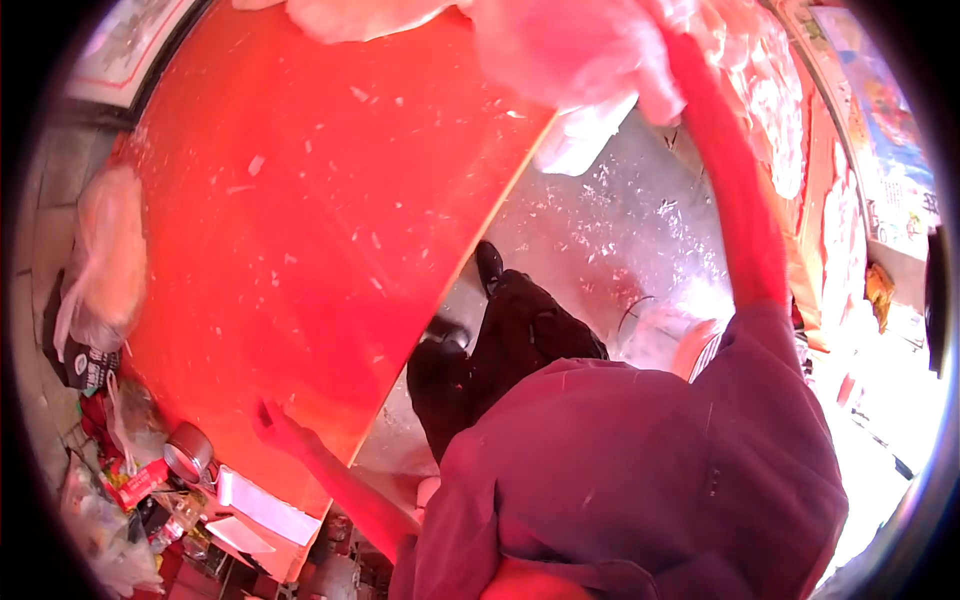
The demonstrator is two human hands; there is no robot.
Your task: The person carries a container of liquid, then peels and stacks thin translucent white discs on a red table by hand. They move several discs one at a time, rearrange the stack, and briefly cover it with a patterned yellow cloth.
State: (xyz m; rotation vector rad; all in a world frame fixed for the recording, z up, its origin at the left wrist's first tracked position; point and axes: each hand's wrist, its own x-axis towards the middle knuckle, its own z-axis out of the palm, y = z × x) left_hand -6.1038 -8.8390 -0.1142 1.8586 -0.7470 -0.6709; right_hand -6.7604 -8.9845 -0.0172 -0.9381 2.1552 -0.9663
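My left hand is over the near left part of a red tabletop, its fingers loosely apart, with nothing plainly seen in them. The tabletop bears scattered pale scraps. My right arm stretches far up to the top edge; the hand itself cannot be made out there. Beside that forearm lies a blurred, soft pinkish-white bundle, perhaps cloth or plastic, reaching over the far table edge. A white piece hangs under it. More pale, crumpled material lies right of the arm.
At left are a filled plastic bag, a metal cup, an open box and cluttered packages and bags. Pale flecks cover the grey floor. A translucent bag or container stands near my right side. Strong light washes out the right.
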